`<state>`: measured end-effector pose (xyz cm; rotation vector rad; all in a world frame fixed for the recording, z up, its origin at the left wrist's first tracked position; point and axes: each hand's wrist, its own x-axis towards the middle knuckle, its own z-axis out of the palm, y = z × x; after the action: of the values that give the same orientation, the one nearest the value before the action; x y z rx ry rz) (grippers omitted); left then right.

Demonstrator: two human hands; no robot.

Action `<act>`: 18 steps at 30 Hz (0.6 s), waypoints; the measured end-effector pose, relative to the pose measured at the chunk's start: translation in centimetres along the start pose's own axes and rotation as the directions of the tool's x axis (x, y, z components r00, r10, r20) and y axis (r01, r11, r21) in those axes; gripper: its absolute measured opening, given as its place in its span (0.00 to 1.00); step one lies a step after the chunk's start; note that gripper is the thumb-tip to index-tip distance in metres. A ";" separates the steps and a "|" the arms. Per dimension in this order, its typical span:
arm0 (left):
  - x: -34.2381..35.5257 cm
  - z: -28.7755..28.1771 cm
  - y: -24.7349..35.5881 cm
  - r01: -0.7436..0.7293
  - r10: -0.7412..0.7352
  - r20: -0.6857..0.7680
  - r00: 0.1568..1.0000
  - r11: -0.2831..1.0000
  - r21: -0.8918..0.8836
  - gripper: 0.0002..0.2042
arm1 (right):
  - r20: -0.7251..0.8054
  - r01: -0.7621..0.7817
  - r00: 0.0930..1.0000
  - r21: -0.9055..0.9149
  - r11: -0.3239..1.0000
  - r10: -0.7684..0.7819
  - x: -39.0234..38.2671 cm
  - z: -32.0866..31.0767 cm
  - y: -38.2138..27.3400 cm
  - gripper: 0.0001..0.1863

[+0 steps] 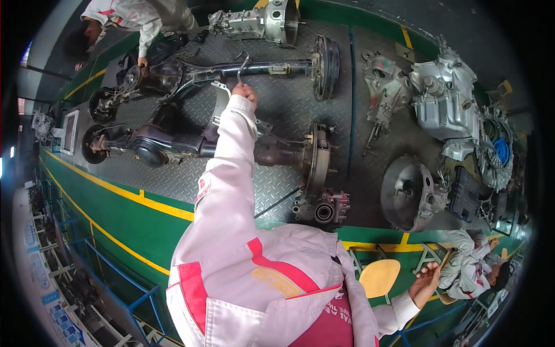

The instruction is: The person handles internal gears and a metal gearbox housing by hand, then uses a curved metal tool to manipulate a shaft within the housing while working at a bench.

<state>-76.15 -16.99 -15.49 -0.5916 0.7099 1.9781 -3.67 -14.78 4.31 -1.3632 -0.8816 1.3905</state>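
My left arm reaches forward over the metal-topped bench, and my left hand [246, 92] is closed around the near end of a curved, shiny metal rod [241, 68]. The rod stands out against the dark tube of the far drive axle [269, 68], which carries a brake drum [327, 67] at its right end. Below my left forearm lies a nearer axle [165, 144] with a rounded black housing. Off to the right, away from the bench parts, my right hand [426, 283] is raised with loosely curled fingers apart and nothing visible in it.
Another person [144, 23] touches the far axle's left end. A gearbox [254, 24] lies at the back; a large transmission [445, 95] and a bell housing [406, 194] sit right. A stool [379, 276] stands beside me, near a seated person [469, 266]. Blue railings [124, 283] run at left.
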 end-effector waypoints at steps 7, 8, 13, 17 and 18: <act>4.7 -4.7 -3.5 0.248 -0.055 0.377 0.925 0.837 -0.487 0.07 | -0.180 0.083 0.981 0.039 0.996 -0.075 -2.9 -0.3 0.3 0.11; 5.2 -5.6 -3.4 0.284 -0.063 0.417 0.907 0.821 -0.494 0.06 | -0.170 0.087 0.982 0.041 0.995 -0.079 -3.1 0.4 0.3 0.11; 4.0 -7.2 -5.5 0.007 0.062 0.135 0.989 0.890 -0.456 0.07 | -0.165 0.099 0.981 -0.048 0.994 -0.106 -3.9 1.5 0.9 0.11; 0.2 -4.1 -7.7 -0.193 0.182 -0.222 0.958 0.981 -0.026 0.08 | -0.174 0.099 0.979 -0.074 0.992 -0.111 -4.4 0.9 1.6 0.11; -0.2 -4.5 -7.7 -0.201 0.198 -0.230 0.953 0.979 0.010 0.09 | -0.170 0.090 0.980 -0.068 0.994 -0.101 -4.2 0.9 1.5 0.11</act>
<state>-68.77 -17.05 -20.46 -0.7929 0.9309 2.1224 -5.20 -19.13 4.18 -1.4446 -0.8672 1.1619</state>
